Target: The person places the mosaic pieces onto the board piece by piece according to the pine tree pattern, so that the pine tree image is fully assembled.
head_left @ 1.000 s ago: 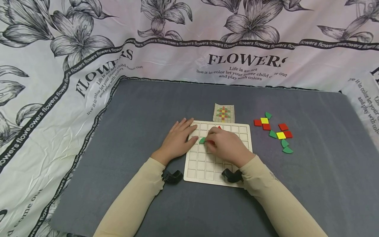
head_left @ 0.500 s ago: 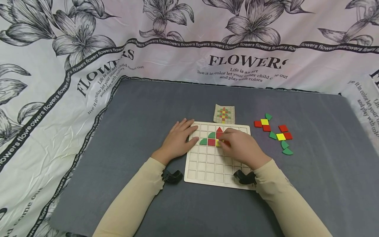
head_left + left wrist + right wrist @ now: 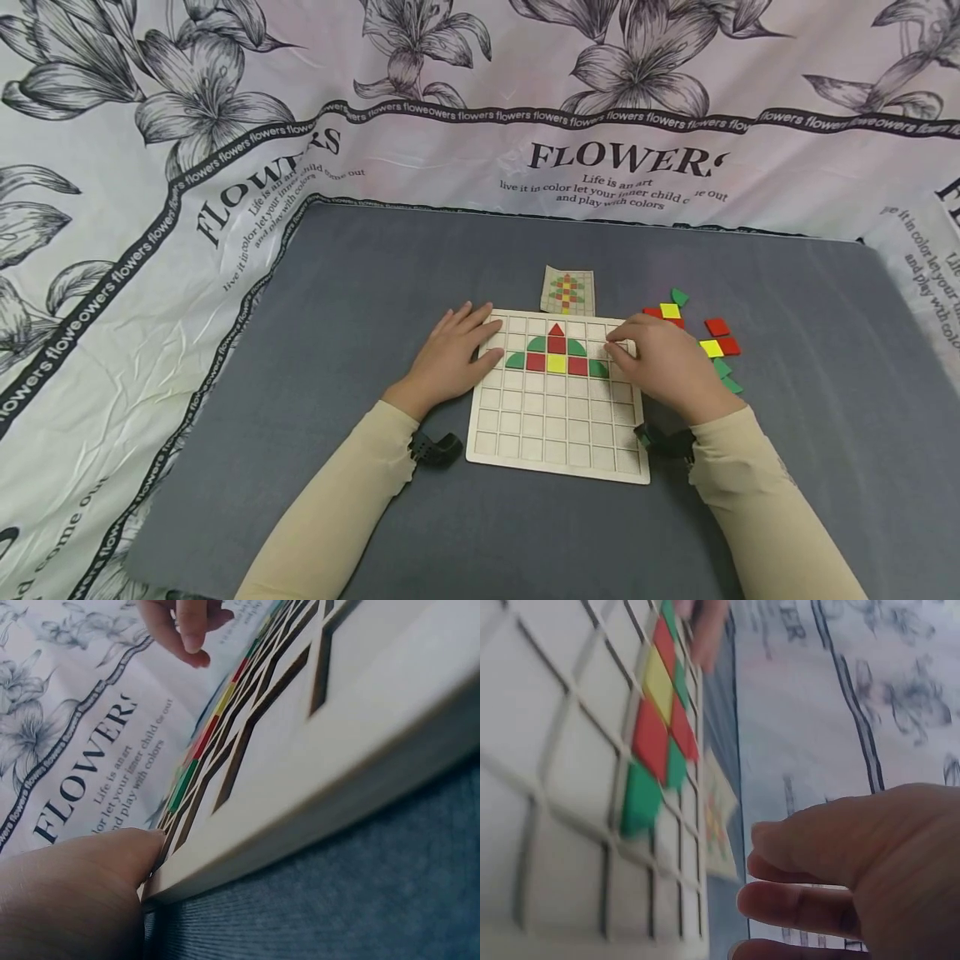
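A pale gridded board [image 3: 555, 429] lies on the table, holding colored tiles in its upper part. A red triangle [image 3: 556, 331] tops a red square, with a green quarter-round on either side. The row below runs green, red, yellow tile [image 3: 557, 363], red, green. My left hand [image 3: 450, 354] rests on the board's left edge, fingers spread; the left wrist view shows its thumb [image 3: 124, 851] at the rim. Above the board's upper right edge hovers my right hand [image 3: 663, 358], its fingers loosely bent. In the right wrist view no tile shows between its fingers [image 3: 802, 907].
Behind the board lies a small card [image 3: 567, 292] printed with a tile pattern. Loose tiles lie right of the board: a red square [image 3: 717, 327], a yellow square [image 3: 670, 311], a green quarter-round [image 3: 679, 297] and others, some partly hidden by my right hand. Patterned cloth [image 3: 450, 158] surrounds the grey table.
My right hand has moved rightward across the board from the left tiles to the upper right edge, uncovering the tile rows. It now covers some loose tiles. My left hand has stayed put.
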{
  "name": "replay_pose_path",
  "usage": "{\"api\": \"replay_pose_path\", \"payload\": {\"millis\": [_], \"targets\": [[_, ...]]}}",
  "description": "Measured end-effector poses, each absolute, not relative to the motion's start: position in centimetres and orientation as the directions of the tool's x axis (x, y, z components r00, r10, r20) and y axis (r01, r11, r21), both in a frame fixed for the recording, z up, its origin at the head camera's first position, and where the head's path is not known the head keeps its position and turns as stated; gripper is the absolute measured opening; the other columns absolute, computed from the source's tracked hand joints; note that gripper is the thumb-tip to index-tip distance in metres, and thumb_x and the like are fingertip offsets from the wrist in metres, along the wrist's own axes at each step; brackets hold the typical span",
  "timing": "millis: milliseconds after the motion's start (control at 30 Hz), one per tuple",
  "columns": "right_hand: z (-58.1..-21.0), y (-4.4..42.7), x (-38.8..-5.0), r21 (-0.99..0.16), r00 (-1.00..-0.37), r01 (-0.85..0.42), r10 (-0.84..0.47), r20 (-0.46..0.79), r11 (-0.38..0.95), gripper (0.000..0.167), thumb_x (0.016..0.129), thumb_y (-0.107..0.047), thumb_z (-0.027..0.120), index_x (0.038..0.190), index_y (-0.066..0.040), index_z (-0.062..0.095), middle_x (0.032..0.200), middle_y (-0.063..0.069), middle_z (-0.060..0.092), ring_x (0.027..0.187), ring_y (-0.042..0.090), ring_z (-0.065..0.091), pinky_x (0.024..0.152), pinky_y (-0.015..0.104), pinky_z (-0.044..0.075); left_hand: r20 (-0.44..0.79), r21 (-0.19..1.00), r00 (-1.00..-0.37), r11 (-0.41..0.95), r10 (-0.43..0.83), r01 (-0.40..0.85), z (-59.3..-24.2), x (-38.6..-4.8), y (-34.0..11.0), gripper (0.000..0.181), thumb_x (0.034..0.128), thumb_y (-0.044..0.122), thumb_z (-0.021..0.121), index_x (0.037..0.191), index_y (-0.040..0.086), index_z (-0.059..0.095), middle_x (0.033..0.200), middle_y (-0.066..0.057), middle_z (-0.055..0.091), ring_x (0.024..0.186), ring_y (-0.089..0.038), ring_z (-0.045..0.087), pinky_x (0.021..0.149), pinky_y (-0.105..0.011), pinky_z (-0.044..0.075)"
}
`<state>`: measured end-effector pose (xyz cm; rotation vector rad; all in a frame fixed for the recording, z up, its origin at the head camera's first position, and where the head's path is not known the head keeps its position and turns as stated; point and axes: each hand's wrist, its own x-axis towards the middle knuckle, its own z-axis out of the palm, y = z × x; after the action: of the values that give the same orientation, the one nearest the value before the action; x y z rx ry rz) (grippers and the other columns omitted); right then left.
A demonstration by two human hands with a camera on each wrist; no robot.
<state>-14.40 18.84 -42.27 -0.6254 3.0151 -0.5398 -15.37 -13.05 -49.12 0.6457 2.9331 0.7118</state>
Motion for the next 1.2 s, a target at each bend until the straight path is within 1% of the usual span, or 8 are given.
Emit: {"api": "replay_pose_path", "payload": {"millis": [100, 300, 467, 600, 867, 1033, 1100, 1200], "targets": [[-42.0, 20.3, -15.1, -0.339, -0.922, -0.384, -0.378, 0.084, 0.859, 0.018, 0.096, -0.011, 0.074, 0.109, -0.001, 0.080, 0.110, 0.016, 0.074, 0.087, 0.030, 0.070, 0.072, 0.050, 0.060, 0.043, 0.449, -0.912, 0.807, 0.409, 0.383, -49.1, -15.4, -13.1, 0.057, 0.1088, 0.044, 0.055, 0.159, 0.019, 0.050, 0.171, -0.003, 0.032, 0.162, -0.030, 0.019, 0.133, -0.048, 0.009], [-42.7, 22.7, -16.5, -0.334, -0.938, -0.345, -0.328, 0.108, 0.877, 0.022, 0.095, -0.003, 0.071, 0.116, 0.000, 0.078, 0.117, 0.019, 0.071, 0.093, 0.034, 0.069, 0.075, 0.055, 0.058, 0.031, 0.444, -0.916, 0.816, 0.400, 0.371, -49.2, -15.4, -13.0, 0.057, 0.1087, 0.045, 0.055, 0.160, 0.021, 0.048, 0.172, -0.002, 0.031, 0.163, -0.027, 0.017, 0.134, -0.045, 0.007], [-43.7, 23.4, -17.7, -0.307, -0.945, -0.328, -0.306, 0.119, 0.893, 0.028, 0.095, 0.000, 0.069, 0.122, 0.007, 0.073, 0.121, 0.025, 0.065, 0.104, 0.044, 0.066, 0.086, 0.062, 0.056, 0.024, 0.443, -0.917, 0.818, 0.397, 0.366, -49.2, -15.4, -13.0, 0.058, 0.1086, 0.046, 0.055, 0.160, 0.021, 0.048, 0.172, -0.001, 0.030, 0.163, -0.027, 0.016, 0.134, -0.044, 0.006], [-44.2, 23.6, -18.4, -0.308, -0.952, -0.307, -0.295, 0.086, 0.901, 0.031, 0.096, 0.000, 0.067, 0.126, 0.007, 0.070, 0.126, 0.028, 0.065, 0.113, 0.048, 0.064, 0.092, 0.065, 0.054, 0.022, 0.444, -0.914, 0.815, 0.404, 0.371, -49.1, -15.4, -13.0, 0.058, 0.1090, 0.046, 0.054, 0.161, 0.021, 0.047, 0.173, -0.001, 0.029, 0.163, -0.027, 0.016, 0.134, -0.044, 0.006], [-44.8, 23.8, -18.7, -0.300, -0.950, -0.312, -0.305, 0.069, 0.902, 0.027, 0.098, 0.001, 0.062, 0.122, 0.004, 0.073, 0.120, 0.026, 0.068, 0.110, 0.045, 0.066, 0.088, 0.063, 0.056, 0.027, 0.445, -0.912, 0.812, 0.409, 0.377, -49.1, -15.5, -13.1, 0.058, 0.1087, 0.046, 0.055, 0.161, 0.021, 0.047, 0.173, -0.002, 0.030, 0.163, -0.027, 0.015, 0.134, -0.044, 0.006], [-44.7, 23.8, -18.6, -0.289, -0.956, -0.292, -0.291, 0.048, 0.912, 0.023, 0.098, -0.002, 0.064, 0.119, 0.003, 0.073, 0.121, 0.028, 0.070, 0.131, 0.051, 0.056, 0.098, 0.069, 0.050, 0.023, 0.442, -0.911, 0.813, 0.412, 0.379, -49.2, -15.5, -13.1, 0.059, 0.1087, 0.047, 0.054, 0.161, 0.021, 0.047, 0.173, -0.002, 0.029, 0.163, -0.027, 0.015, 0.134, -0.044, 0.006], [-44.6, 23.8, -18.5, -0.286, -0.956, -0.289, -0.291, 0.037, 0.913, 0.021, 0.099, -0.004, 0.066, 0.118, 0.002, 0.073, 0.117, 0.027, 0.072, 0.134, 0.053, 0.053, 0.097, 0.070, 0.050, 0.021, 0.439, -0.910, 0.814, 0.415, 0.381, -49.1, -15.5, -13.1, 0.059, 0.1089, 0.047, 0.054, 0.161, 0.021, 0.046, 0.173, -0.002, 0.029, 0.163, -0.027, 0.015, 0.134, -0.044, 0.006], [-44.5, 23.9, -18.4, -0.295, -0.955, -0.291, -0.294, 0.035, 0.910, 0.020, 0.098, -0.006, 0.068, 0.116, 0.002, 0.074, 0.109, 0.024, 0.074, 0.118, 0.049, 0.064, 0.089, 0.065, 0.055, 0.018, 0.436, -0.906, 0.812, 0.423, 0.388, -49.1, -15.4, -13.1, 0.059, 0.1091, 0.048, 0.053, 0.162, 0.022, 0.045, 0.173, -0.002, 0.028, 0.163, -0.027, 0.015, 0.134, -0.045, 0.005]]}}
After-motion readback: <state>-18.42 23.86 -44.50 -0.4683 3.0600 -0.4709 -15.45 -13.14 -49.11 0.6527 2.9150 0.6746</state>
